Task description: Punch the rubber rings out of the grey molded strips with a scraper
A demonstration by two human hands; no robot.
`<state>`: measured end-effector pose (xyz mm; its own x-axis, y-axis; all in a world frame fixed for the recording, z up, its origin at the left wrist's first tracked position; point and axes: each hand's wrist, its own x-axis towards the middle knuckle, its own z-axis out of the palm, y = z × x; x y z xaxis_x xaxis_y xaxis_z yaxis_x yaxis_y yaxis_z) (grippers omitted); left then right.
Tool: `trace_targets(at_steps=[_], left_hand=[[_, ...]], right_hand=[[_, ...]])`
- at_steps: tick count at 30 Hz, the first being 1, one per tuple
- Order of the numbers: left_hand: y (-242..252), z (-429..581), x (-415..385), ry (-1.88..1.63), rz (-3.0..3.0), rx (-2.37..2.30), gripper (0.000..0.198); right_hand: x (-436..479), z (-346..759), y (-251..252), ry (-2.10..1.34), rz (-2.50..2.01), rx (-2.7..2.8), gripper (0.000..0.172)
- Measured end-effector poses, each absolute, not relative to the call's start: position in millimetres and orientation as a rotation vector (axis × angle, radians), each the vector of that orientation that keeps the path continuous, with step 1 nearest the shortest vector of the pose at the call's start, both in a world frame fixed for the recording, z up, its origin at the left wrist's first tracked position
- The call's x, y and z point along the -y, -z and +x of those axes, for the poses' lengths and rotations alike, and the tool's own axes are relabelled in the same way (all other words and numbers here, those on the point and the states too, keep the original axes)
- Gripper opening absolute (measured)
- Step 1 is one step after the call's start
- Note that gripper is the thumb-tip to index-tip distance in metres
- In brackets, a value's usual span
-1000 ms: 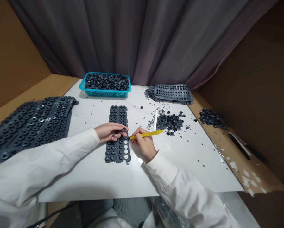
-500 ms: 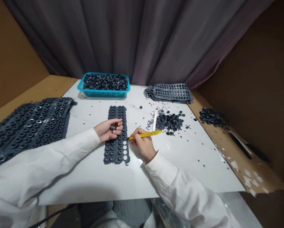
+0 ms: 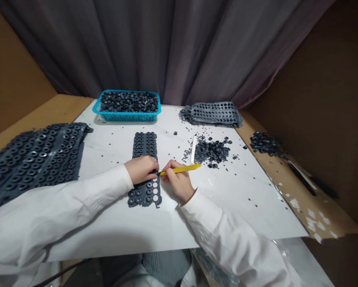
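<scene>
A narrow strip of dark rubber rings [image 3: 145, 148] lies on the white board, with several round holes showing white low on its right side. My left hand [image 3: 142, 169] rests over the strip's middle, its fingers closed in a pinch on a small black rubber ring [image 3: 155, 172] at the right edge. In my right hand [image 3: 179, 181] is a slim yellow pen-shaped tool [image 3: 183, 168], held like a pencil. Its dark tip meets the strip beside my left fingertips; the exact contact is too small to make out.
A blue basket [image 3: 126, 116] full of small black parts stands at the back. A large ring sheet [image 3: 44, 155] lies left; punched sheets [image 3: 214, 113] are stacked back right. Loose black pieces [image 3: 213, 151] lie beside a white stick [image 3: 193, 149]. Dark-handled tools [image 3: 303, 177] lie far right.
My left hand has turned palm down and come down onto the strip, its fingers closing next to the tool tip. My right hand has stayed nearly in place. The view has shifted slightly.
</scene>
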<state>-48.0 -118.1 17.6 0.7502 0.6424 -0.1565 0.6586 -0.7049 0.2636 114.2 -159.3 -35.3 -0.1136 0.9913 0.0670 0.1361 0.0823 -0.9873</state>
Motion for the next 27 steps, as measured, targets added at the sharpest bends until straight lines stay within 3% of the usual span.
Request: trace_targets(at_steps=[5,9,12,14,18,24,27], left_hand=[[-6,-47,124,0.085,2.678,-1.035,0.013],[3,-61,122,-0.346,2.449,-0.937,0.017],[-7,-71,115,-0.757,2.15,-1.114,0.02],[-16,-75,110,-0.85,1.897,-1.246,0.024],[-20,-80,102,-0.639,1.589,-1.215,0.03],[-10,-71,100,-0.536,1.793,-1.121,0.019],[-10,-66,99,-0.459,1.695,-1.079,0.023]], right_hand=[[162,114,30,-1.087,-1.197,1.526,0.016],[163,113,29,-1.099,-1.192,1.506,0.017],[163,113,32,-1.123,-1.189,1.474,0.017],[162,112,33,-1.176,-1.185,1.406,0.015],[159,112,32,-1.272,-1.152,1.176,0.012],[151,112,26,-1.215,-1.218,1.143,0.012],[150,112,27,-1.22,-1.226,1.154,0.011]])
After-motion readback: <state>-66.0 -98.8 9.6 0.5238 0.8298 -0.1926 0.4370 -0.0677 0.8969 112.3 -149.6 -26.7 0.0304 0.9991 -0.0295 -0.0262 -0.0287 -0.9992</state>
